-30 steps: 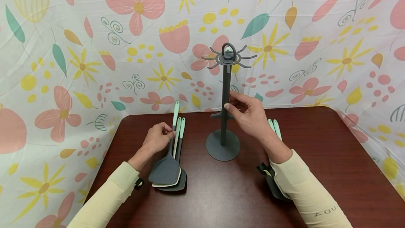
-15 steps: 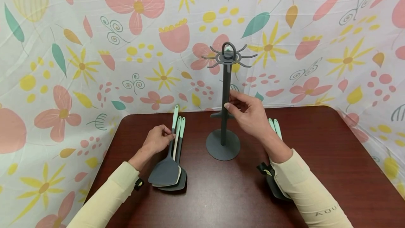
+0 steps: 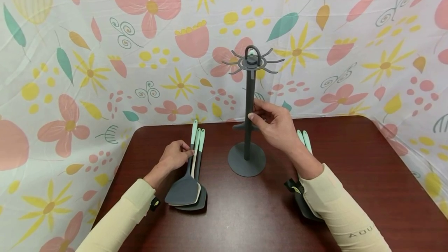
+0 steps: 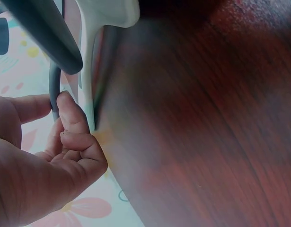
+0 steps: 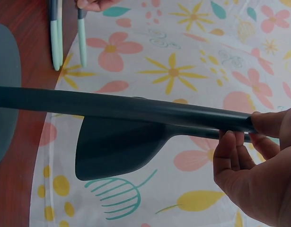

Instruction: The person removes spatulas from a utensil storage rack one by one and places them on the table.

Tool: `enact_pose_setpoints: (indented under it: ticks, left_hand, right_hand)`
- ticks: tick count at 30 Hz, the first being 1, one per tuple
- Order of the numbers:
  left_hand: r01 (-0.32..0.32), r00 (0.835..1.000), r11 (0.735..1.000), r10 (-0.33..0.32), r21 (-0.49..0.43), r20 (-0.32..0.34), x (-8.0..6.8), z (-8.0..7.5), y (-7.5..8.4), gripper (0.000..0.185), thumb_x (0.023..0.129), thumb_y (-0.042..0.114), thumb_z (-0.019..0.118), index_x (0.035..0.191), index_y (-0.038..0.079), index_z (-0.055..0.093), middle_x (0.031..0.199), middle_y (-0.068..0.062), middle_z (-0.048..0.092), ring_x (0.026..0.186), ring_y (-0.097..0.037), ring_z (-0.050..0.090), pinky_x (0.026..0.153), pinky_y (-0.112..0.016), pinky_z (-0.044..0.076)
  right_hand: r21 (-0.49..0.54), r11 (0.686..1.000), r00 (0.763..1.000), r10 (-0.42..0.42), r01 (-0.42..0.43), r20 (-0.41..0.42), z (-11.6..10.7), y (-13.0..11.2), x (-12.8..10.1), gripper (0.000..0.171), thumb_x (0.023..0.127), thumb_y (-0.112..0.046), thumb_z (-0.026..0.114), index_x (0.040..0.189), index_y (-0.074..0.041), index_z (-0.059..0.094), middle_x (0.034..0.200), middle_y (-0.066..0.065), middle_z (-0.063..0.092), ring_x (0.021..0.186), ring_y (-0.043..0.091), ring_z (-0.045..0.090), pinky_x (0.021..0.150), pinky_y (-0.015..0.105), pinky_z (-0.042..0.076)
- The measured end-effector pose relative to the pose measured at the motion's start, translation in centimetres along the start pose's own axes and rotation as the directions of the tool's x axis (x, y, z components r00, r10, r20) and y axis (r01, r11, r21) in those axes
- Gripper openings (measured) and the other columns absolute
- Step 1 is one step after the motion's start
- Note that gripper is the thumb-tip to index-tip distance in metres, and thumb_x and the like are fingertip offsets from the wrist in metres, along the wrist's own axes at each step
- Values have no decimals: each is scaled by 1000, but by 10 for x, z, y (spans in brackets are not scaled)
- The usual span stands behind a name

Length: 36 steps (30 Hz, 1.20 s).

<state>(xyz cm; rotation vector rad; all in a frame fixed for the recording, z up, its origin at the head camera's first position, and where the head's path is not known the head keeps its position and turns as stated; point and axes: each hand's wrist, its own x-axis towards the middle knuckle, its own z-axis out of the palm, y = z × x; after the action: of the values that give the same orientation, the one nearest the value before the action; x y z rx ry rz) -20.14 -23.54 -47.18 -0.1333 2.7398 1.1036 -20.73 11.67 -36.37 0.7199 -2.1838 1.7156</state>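
Note:
A dark grey utensil stand (image 3: 246,159) rises from the middle of the brown table, with a ring of hooks (image 3: 252,62) at its top. My right hand (image 3: 271,121) pinches its pole (image 5: 121,108) about halfway up, thumb and fingers (image 5: 233,151) wrapped on it just above a fin-shaped bracket (image 5: 117,146). To the left lie three stacked spatulas (image 3: 185,191) with mint-tipped handles. My left hand (image 3: 175,154) grips the handle (image 4: 54,94) of the top dark spatula, beside a white one (image 4: 88,71).
More mint-handled utensils (image 3: 303,140) lie right of the stand, partly hidden under my right forearm, their dark heads (image 3: 302,205) near the sleeve. A floral cloth (image 3: 105,49) walls in the table's back and sides. Bare tabletop (image 3: 367,166) stretches right.
The mint tip of the top spatula's handle has dipped a little toward the other handles. My right hand stays on the pole.

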Motion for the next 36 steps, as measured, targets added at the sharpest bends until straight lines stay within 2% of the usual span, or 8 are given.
enact_pose_setpoints:
  ticks: [5,17,29,36]
  left_hand:
    - [15,1000,1000,-15,5,5,0,1,-1,22,104,30,71,108,8,67,85,-8,68,74,-21,65,67,-36,50]
    - [36,999,999,-36,17,16,3,5,-8,23,104,31,71,106,8,66,84,-6,69,73,-20,66,71,-38,52]
    - [57,998,997,-58,47,12,4,8,-13,25,103,31,72,107,7,66,80,-7,69,73,-22,65,71,-38,52]
    - [59,998,998,-59,39,9,5,10,-17,26,103,32,73,108,7,67,81,-7,70,73,-22,66,69,-37,51]
  right_hand:
    - [-1,1000,1000,-4,4,0,0,0,1,37,101,-5,72,138,-7,72,107,12,77,93,28,75,80,24,61]
    - [4,1000,1000,7,-7,2,1,0,0,37,101,-5,72,138,-9,72,108,12,77,94,24,75,81,25,61]
    - [1,1000,1000,-4,4,0,0,1,-1,37,101,-5,72,138,-8,71,107,13,77,93,26,74,80,24,60]
    - [3,1000,1000,-11,11,-3,1,1,-4,37,101,-5,72,138,-3,70,106,13,77,92,27,74,79,24,60]
